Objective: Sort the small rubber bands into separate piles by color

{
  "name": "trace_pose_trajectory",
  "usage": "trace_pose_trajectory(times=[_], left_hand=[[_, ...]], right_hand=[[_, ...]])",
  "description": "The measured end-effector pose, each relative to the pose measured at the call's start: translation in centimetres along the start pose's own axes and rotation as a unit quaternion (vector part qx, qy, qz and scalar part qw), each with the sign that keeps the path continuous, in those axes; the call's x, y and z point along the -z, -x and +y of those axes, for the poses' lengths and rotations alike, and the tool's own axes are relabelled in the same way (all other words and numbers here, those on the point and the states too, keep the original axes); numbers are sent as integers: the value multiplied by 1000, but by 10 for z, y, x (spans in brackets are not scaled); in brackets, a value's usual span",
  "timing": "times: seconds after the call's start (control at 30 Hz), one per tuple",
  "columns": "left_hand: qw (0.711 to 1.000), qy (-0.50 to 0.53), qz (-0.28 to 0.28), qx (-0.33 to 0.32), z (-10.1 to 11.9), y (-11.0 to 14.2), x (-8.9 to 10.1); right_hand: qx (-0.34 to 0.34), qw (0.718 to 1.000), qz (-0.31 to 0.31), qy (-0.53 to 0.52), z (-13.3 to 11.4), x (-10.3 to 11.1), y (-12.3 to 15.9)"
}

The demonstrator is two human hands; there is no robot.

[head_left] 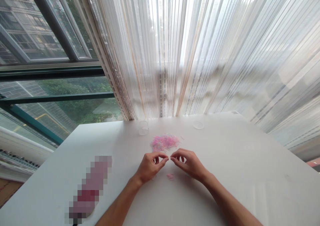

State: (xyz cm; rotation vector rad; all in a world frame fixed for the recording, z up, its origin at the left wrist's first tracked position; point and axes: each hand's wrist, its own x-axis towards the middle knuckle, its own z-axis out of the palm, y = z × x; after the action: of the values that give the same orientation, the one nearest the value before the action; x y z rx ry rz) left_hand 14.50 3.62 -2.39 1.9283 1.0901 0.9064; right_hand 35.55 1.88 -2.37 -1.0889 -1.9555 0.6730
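My left hand (152, 166) and my right hand (188, 162) meet tip to tip over the white table, each with thumb and forefinger pinched. Something tiny and pale shows between the two pinches, too small to name. Just beyond my fingers lies a loose pile of small pink, thin pieces (165, 142), with some pale bluish ones mixed in. A smaller cluster of pink pieces (170, 176) rests on the table nearer to me, between my forearms.
A clear round container (143, 127) stands near the table's far edge, and a clear round lid (198, 124) lies to its right. A blurred-out pinkish long object (91, 186) is on the left of the white table (250, 159). Striped curtains (160, 53) hang behind.
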Motion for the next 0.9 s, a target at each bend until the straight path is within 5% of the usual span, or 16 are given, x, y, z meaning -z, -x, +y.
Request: trace_pose_trajectory(times=[0.9], left_hand=[[998,-39,-39,-10,-3,1,-1]], right_hand=[[14,1000,-6,-3,-2,-2,2]])
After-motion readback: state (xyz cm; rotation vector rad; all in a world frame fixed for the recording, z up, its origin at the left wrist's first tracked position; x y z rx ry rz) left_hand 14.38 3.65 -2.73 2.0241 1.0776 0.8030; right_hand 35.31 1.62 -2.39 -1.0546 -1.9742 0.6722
